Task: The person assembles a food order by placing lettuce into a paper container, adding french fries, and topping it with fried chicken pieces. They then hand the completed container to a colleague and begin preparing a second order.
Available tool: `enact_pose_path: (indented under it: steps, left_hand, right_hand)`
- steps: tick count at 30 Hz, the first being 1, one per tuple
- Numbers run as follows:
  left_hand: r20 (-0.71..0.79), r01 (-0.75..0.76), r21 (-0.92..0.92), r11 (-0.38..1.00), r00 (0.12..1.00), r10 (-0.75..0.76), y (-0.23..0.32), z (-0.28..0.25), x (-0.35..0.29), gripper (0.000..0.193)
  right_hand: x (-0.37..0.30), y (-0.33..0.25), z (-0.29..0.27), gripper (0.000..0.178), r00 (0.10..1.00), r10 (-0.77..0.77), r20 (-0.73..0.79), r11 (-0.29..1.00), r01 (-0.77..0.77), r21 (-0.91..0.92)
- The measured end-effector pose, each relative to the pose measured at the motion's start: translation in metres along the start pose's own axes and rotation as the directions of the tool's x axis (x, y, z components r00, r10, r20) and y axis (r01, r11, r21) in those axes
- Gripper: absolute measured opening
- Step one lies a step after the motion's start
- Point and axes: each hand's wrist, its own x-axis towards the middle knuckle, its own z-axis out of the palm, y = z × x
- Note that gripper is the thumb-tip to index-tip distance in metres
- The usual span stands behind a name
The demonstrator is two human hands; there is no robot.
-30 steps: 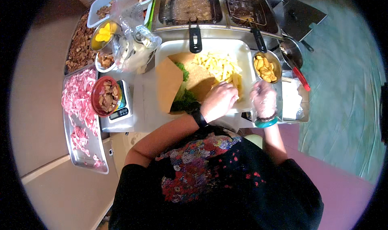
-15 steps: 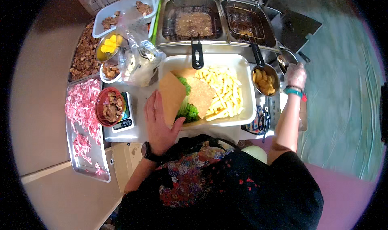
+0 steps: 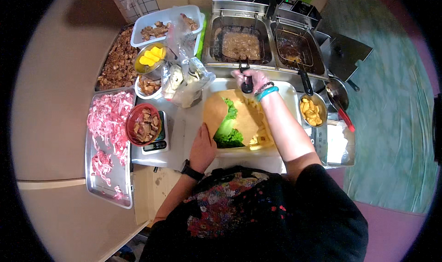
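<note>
My left hand (image 3: 203, 148) is closed on the lower left edge of a tan folded wrap (image 3: 214, 111), which I cannot tell to be paper or flatbread. Frilly green lettuce (image 3: 229, 135) shows in its opening. The wrap rests over a white tub (image 3: 290, 96) of French fries (image 3: 260, 138), which my right forearm partly covers. In a clear plastic glove, my right hand (image 3: 258, 81) wraps round the black handle (image 3: 247, 84) of the left fryer basket (image 3: 241, 46). That basket sits in bubbling oil.
A second fryer basket (image 3: 294, 48) stands at right. Near it are a pan of potato wedges (image 3: 311, 111) and a pot with a red-handled utensil (image 3: 344, 117). At left lie a bowl of cooked meat (image 3: 143, 124) on a scale (image 3: 161, 144), raw meat (image 3: 108, 119) and a plastic bag (image 3: 186, 85).
My right hand has moved left from the pot at far right to the fryer basket handle. My left hand stays at the wrap's edge. The whole view has shifted.
</note>
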Motion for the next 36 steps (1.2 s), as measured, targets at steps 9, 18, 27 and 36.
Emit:
enact_pose_path:
  steps: [9,18,27,36]
  left_hand:
    - [-0.044,0.061,-0.428,0.902,0.995,-0.088,-0.025,-0.044,-0.032,0.042]
    - [0.264,0.411,-0.635,0.654,0.911,-0.316,-0.043,-0.038,-0.037,0.034]
    - [0.209,0.356,-0.666,0.656,0.933,-0.294,-0.047,-0.040,-0.027,0.037]
    - [0.044,0.247,-0.782,0.572,0.937,-0.345,-0.062,-0.008,-0.014,0.028]
  right_hand:
    - [-0.036,0.011,-0.027,0.029,0.974,-0.228,0.010,0.884,0.211,-0.416]
    - [-0.073,0.030,-0.006,0.032,0.931,-0.365,0.024,0.847,0.343,-0.407]
    - [-0.070,0.019,-0.014,0.031,0.970,-0.244,0.021,0.905,0.235,-0.355]
    - [-0.064,0.015,-0.025,0.034,0.916,-0.380,0.124,0.736,0.381,-0.559]
